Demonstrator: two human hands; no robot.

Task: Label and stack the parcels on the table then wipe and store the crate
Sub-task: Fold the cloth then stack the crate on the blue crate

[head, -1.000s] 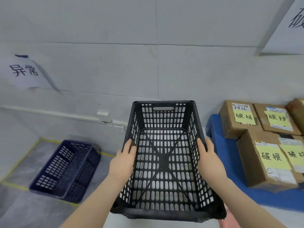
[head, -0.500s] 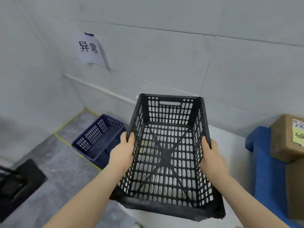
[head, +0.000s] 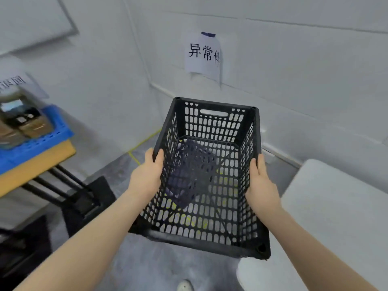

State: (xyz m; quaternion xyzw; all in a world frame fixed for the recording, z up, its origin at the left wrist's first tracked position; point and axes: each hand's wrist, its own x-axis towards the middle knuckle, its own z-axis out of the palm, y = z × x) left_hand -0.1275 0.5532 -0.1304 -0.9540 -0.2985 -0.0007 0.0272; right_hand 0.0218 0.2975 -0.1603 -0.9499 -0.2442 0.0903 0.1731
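Two hands are clamped on the black crate [head: 212,124], the left hand [head: 147,177] on one long wall, the right hand [head: 260,185] on the other, at equal reach. The black crate is held aloft, its long axis pointed away toward the wall [head: 294,59]. A dark blue crate [head: 189,173] is seen through its mesh, directly below, so a straight lowering is judged likely.
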